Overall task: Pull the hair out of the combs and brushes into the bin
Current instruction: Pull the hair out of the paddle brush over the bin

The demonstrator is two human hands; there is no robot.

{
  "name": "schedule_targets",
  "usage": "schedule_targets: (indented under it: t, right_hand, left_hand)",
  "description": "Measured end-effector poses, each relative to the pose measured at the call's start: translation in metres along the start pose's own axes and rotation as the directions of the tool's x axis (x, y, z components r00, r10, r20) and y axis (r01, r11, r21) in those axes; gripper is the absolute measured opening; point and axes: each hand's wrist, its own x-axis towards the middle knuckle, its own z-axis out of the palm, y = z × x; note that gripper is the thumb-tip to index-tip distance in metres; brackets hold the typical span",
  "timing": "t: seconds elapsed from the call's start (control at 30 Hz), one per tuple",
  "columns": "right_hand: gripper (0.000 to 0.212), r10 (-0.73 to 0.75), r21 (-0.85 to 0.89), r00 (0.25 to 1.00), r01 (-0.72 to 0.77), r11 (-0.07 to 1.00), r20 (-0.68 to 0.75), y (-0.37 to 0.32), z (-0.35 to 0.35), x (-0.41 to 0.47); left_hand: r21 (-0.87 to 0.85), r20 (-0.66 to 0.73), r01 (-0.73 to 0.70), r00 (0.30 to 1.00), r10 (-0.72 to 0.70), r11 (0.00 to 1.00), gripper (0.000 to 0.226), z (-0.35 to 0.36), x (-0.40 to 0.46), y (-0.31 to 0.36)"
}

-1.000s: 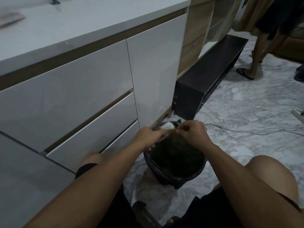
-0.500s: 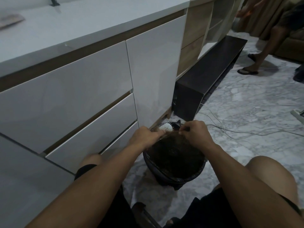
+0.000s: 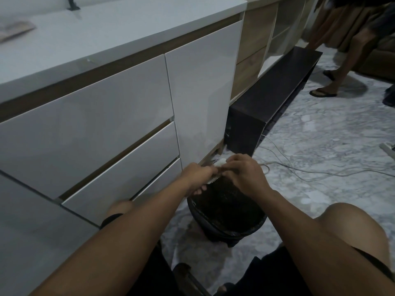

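A white brush (image 3: 218, 163) with pale bristles is held over a black bin (image 3: 249, 228) lined with a dark bag. My left hand (image 3: 197, 178) grips the brush from the left, its fingers curled under the bristle side. My right hand (image 3: 241, 174) rests on the brush head from the right, fingers pinched at the bristles. Any hair between the fingers is too small to make out. The bin stands on the marble floor between my knees, directly below both hands.
White drawer fronts (image 3: 89, 129) and a cabinet door rise close on the left. A dark low bench (image 3: 275, 90) lies beyond the bin. White cables (image 3: 299, 174) trail over the floor. Another person's legs in sandals (image 3: 327, 90) stand at the far right.
My right hand has moved left onto the brush head and now covers most of it. The person in the background has stepped further right.
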Motion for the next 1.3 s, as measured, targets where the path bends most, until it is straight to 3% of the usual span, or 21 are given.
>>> schedule_targets:
  t: [0.1,0.3,0.47,0.57,0.63,1.03,1.1,1.2,1.3]
  right_hand:
    - [0.011,0.074,-0.051,0.996,-0.076,0.996,-0.044,0.006,-0.005,0.001]
    - [0.012,0.197,-0.047,0.979,-0.2,0.979,-0.061,0.011,-0.004,0.001]
    - [0.05,0.064,0.083,0.996,-0.069,0.994,0.067,0.009,0.002,-0.004]
    - [0.024,-0.028,0.027,0.999,0.028,0.999,0.016,0.008,0.005,-0.004]
    - [0.013,-0.001,0.002,1.0,0.001,1.0,-0.02,0.01,0.003,-0.002]
    - [0.018,0.234,-0.11,0.972,-0.236,0.966,-0.029,0.016,-0.006,0.001]
    - [0.021,0.208,-0.075,0.978,-0.208,0.975,-0.015,0.015,-0.007,-0.001]
    - [0.042,0.122,0.067,0.99,-0.127,0.99,0.076,0.011,-0.006,-0.004]
    - [0.039,0.067,0.142,0.994,-0.08,0.987,0.089,0.007,-0.001,-0.003]
  left_hand:
    - [-0.102,0.066,0.034,0.997,-0.027,0.994,0.027,-0.005,0.001,-0.001]
    - [-0.128,0.106,0.05,0.994,-0.036,0.991,0.027,-0.006,0.0,0.002]
    - [-0.125,0.118,0.058,0.992,-0.043,0.99,0.029,0.0,0.002,0.003]
    - [-0.127,0.116,0.062,0.992,-0.047,0.99,0.029,0.003,0.004,0.001]
    - [-0.133,0.107,0.06,0.993,-0.046,0.989,0.03,0.003,0.007,-0.002]
    - [-0.229,0.159,0.077,0.987,-0.041,0.97,0.027,0.01,0.01,-0.004]
    - [-0.28,0.206,0.115,0.977,-0.057,0.953,0.03,0.008,0.007,-0.003]
    - [-0.327,0.29,0.18,0.954,-0.083,0.928,0.038,0.002,0.005,0.0]
    - [-0.331,0.342,0.207,0.936,-0.088,0.92,0.055,-0.002,0.004,0.002]
